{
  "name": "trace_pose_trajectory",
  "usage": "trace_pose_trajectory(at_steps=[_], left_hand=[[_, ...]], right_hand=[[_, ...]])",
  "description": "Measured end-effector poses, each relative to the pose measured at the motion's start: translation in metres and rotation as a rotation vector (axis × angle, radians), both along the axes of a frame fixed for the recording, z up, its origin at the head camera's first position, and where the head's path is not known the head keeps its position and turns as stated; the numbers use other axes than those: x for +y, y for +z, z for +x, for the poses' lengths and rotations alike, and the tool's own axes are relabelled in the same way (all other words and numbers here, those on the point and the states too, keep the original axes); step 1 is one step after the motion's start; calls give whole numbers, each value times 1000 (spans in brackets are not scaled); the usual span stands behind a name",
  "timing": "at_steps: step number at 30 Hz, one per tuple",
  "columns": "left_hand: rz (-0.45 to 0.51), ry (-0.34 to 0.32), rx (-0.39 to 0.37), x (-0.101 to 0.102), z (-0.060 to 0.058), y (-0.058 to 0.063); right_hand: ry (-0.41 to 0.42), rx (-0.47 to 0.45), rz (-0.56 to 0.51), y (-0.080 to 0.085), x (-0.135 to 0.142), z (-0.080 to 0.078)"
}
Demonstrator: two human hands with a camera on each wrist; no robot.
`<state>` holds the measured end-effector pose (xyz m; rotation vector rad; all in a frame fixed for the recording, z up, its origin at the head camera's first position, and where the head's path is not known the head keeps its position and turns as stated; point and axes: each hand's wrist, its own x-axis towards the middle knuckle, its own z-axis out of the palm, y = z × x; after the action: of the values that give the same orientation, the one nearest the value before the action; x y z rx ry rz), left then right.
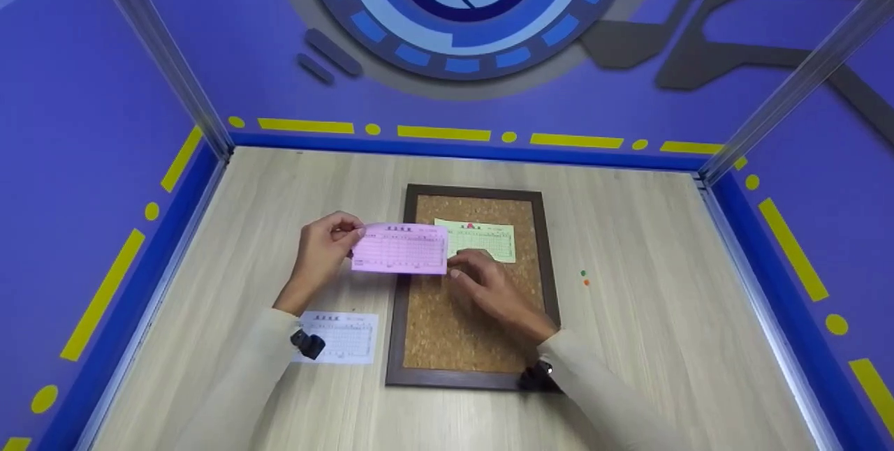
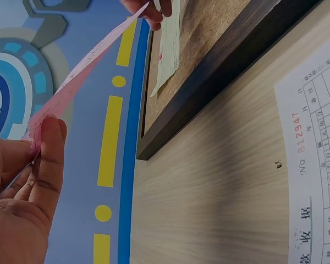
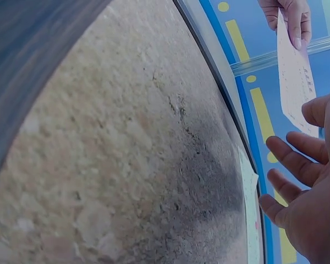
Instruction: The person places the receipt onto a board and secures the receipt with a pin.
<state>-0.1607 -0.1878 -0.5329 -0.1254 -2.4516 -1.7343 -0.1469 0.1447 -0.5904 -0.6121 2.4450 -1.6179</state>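
Observation:
A pink printed slip [image 1: 399, 248] is held up over the left side of a framed corkboard [image 1: 447, 325]. My left hand [image 1: 327, 247] pinches the slip's left end between thumb and fingers. At its right end is my right hand [image 1: 489, 287], thumb and fingers apart in the right wrist view; whether they touch the paper is unclear. A green printed slip [image 1: 492, 241] lies on the upper part of the corkboard under a red pushpin [image 1: 470, 225], partly hidden by the pink slip and right hand.
A white printed slip [image 1: 353, 339] lies on the table left of the board, partly beneath the left forearm. Right of the board are a small green pin [image 1: 583, 273] and an orange pin [image 1: 587, 283]. Blue walls [image 1: 279, 74] enclose the wooden table [image 1: 663, 311].

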Motion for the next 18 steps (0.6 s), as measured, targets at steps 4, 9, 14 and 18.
trace_pose_trajectory(at_steps=[4, 9, 14, 18], left_hand=[[2, -7, 8, 4, 0, 1], [16, -10, 32, 10, -3, 1], [9, -14, 31, 18, -6, 2], [19, -25, 29, 24, -8, 2]], right_hand=[[-12, -39, -21, 1, 1, 1], [-55, -61, -84, 0, 3, 0], [-109, -44, -91, -1, 5, -2], [-113, -71, -121, -2, 5, -2]])
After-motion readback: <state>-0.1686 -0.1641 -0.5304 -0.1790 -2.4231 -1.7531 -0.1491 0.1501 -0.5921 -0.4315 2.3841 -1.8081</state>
